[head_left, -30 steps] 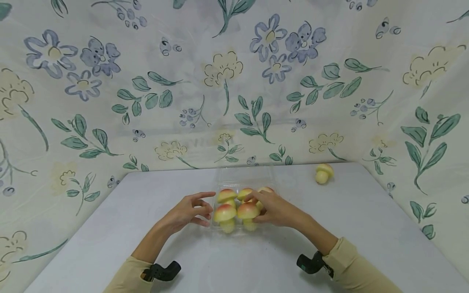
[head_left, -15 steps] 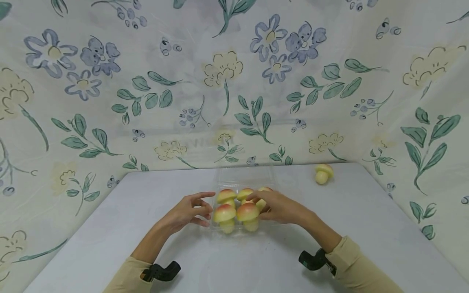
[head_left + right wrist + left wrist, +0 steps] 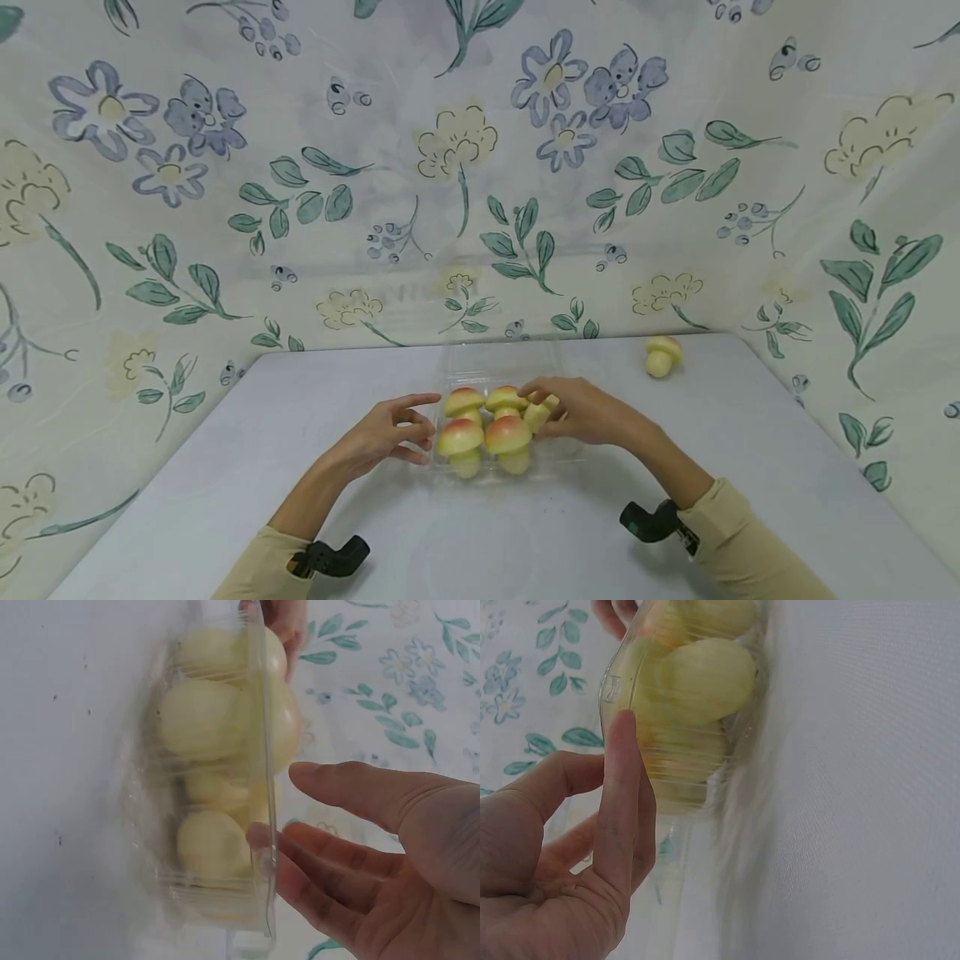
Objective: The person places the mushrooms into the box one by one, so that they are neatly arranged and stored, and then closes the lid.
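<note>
A clear plastic clamshell box (image 3: 558, 454) lies at the table's middle, its lid (image 3: 502, 360) folded back. Several red-capped toy mushrooms (image 3: 460, 436) stand in it. My left hand (image 3: 423, 425) rests its straight fingers against the box's left wall; in the left wrist view one finger (image 3: 622, 772) lies along the ribbed plastic (image 3: 697, 761). My right hand (image 3: 547, 408) reaches in from the right, fingertips on a tilted mushroom (image 3: 538, 414) at the back right. The right wrist view shows that hand (image 3: 281, 806) with extended fingers (image 3: 315, 870) at the box's rim (image 3: 262, 750), thumb apart.
One loose mushroom (image 3: 663, 356) stands near the table's far right corner. The grey table (image 3: 225, 467) is hemmed in at the back and sides by a flowered cloth (image 3: 465, 167). A black wrist mount (image 3: 330, 557) sits on each sleeve.
My right hand has drawn back and right, off the front mushrooms, to the back right one, which now lies tilted. The left hand has stayed put.
</note>
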The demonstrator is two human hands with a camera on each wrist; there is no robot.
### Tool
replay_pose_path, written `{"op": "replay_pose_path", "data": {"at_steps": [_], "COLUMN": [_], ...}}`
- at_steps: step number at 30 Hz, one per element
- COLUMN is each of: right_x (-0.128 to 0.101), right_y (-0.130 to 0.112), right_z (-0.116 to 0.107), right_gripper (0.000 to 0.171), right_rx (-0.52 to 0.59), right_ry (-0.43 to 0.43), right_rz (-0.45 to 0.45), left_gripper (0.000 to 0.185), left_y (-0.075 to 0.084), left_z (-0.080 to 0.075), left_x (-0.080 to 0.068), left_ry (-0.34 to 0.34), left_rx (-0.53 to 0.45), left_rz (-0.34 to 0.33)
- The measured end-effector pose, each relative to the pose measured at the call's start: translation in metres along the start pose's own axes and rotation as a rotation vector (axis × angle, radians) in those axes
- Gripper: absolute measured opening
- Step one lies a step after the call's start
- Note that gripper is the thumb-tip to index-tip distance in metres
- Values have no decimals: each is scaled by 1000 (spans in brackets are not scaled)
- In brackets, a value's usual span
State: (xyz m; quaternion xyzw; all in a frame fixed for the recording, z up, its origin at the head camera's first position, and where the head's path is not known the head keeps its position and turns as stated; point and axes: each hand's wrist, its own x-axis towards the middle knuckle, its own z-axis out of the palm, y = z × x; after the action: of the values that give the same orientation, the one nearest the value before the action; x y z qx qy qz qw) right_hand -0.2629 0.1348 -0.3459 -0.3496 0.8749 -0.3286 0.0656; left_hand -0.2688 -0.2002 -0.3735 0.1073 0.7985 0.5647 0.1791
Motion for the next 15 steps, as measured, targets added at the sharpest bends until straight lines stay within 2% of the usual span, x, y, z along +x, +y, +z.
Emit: {"op": "replay_pose_path", "data": {"at_steps": [8,15], "right_x": [-3,-9], "right_y": [6,22], "right_z": [-14,-27], "right_gripper": [45,39], "right_rx": [-25,-37], "right_ry": [51,121], "right_rz": [66,33], "left_gripper": [67,66], "left_y": [-2,-3], "left_z": [0,-1], "left_x": [0,1], "left_ry": [4,4], "left_rx": [-1,-2], "left_rz": [0,-2]}}
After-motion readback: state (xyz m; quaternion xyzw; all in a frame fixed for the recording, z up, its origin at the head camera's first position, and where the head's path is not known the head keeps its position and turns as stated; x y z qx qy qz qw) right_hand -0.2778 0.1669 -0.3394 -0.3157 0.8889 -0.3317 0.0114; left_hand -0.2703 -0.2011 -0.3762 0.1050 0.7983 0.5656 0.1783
